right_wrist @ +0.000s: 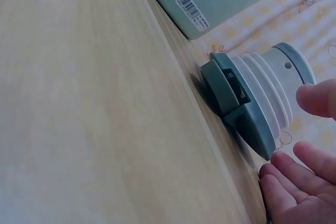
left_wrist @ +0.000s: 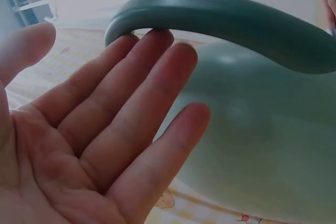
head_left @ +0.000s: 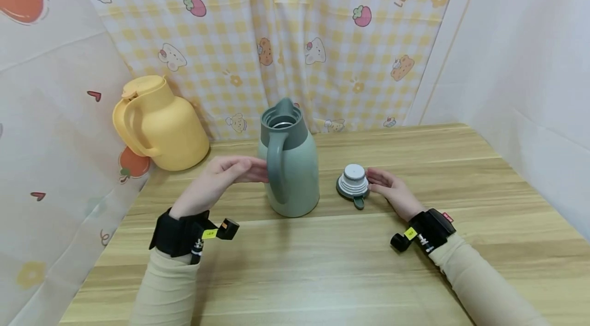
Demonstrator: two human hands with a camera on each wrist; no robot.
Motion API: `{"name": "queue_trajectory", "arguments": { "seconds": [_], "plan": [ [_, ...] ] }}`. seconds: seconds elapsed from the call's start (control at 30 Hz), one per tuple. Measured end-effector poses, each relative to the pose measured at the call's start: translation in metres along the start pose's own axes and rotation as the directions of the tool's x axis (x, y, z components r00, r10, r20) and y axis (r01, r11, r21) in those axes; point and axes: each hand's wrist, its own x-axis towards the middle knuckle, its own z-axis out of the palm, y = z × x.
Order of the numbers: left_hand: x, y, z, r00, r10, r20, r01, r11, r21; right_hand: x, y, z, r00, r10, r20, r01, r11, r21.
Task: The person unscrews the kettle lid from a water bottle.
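Two beige sleeves [head_left: 163, 287] reach towards you-far across the wood-grain worktop [head_left: 295, 274], each of your wrists wearing a black strap [head_left: 172, 233] with a small camera. Your right grip [head_left: 392, 192] is relaxed, its fingers slightly bent with the thumb apart, and has hold of nothing; it lies just right of the stopper [head_left: 355, 182], and you cannot tell whether it touches. The stopper sits upside down, green cap below, white ribbed plug up. Your left grip [head_left: 230, 175] is spread wide, fingers straight and clasping nothing, the fingertips at the inner side of the dark green handle [head_left: 275, 167]; contact is unclear. That handle belongs to the green jug [head_left: 299, 177], upright left of the stopper, its mouth uncovered. Far left stands a yellow jug [head_left: 177, 134], lid on. Farthest, you face a yellow-checked curtain [head_left: 341, 69].
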Motion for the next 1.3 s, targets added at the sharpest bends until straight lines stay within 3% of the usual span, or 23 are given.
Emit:
{"name": "queue_trajectory", "arguments": {
  "seconds": [0.23, 0.37, 0.5, 0.6, 0.73, 0.87, 1.0, 1.13, 1.3],
  "plan": [
    [0.008, -0.007, 0.022, 0.995, -0.066, -0.071, 0.062, 0.997, -0.050, 0.003, -0.001, 0.005, 1.000, 0.005, 0.004, -0.005, 1.000, 0.005],
    [0.014, -0.020, 0.043, 0.996, -0.035, -0.076, 0.022, 0.986, -0.162, 0.005, 0.000, 0.009, 1.000, 0.003, 0.006, -0.003, 1.000, -0.006],
    [0.018, -0.034, 0.059, 0.991, 0.029, -0.131, -0.060, 0.968, -0.242, 0.006, 0.000, 0.013, 1.000, 0.004, 0.007, -0.004, 1.000, -0.027],
    [0.020, -0.041, 0.069, 0.976, 0.063, -0.211, -0.115, 0.963, -0.242, 0.004, -0.001, 0.014, 1.000, 0.001, 0.006, -0.001, 0.999, -0.047],
    [0.023, -0.045, 0.079, 0.943, 0.131, -0.306, -0.198, 0.960, -0.200, 0.001, -0.003, 0.015, 1.000, -0.010, 0.007, 0.011, 0.998, -0.055],
    [0.028, -0.046, 0.084, 0.907, 0.199, -0.372, -0.270, 0.951, -0.149, 0.000, -0.003, 0.013, 1.000, -0.017, 0.004, 0.017, 0.998, -0.060],
    [0.034, -0.047, 0.086, 0.880, 0.244, -0.408, -0.316, 0.941, -0.119, 0.000, -0.004, 0.011, 1.000, -0.025, -0.008, 0.025, 0.997, -0.074],
    [0.039, -0.049, 0.087, 0.867, 0.273, -0.417, -0.350, 0.929, -0.119, -0.001, -0.005, 0.009, 1.000, -0.030, -0.006, 0.030, 0.996, -0.082],
    [0.044, -0.052, 0.086, 0.855, 0.277, -0.438, -0.347, 0.934, -0.088, -0.002, -0.003, 0.009, 1.000, -0.027, -0.009, 0.026, 0.996, -0.080]
  ]
}}
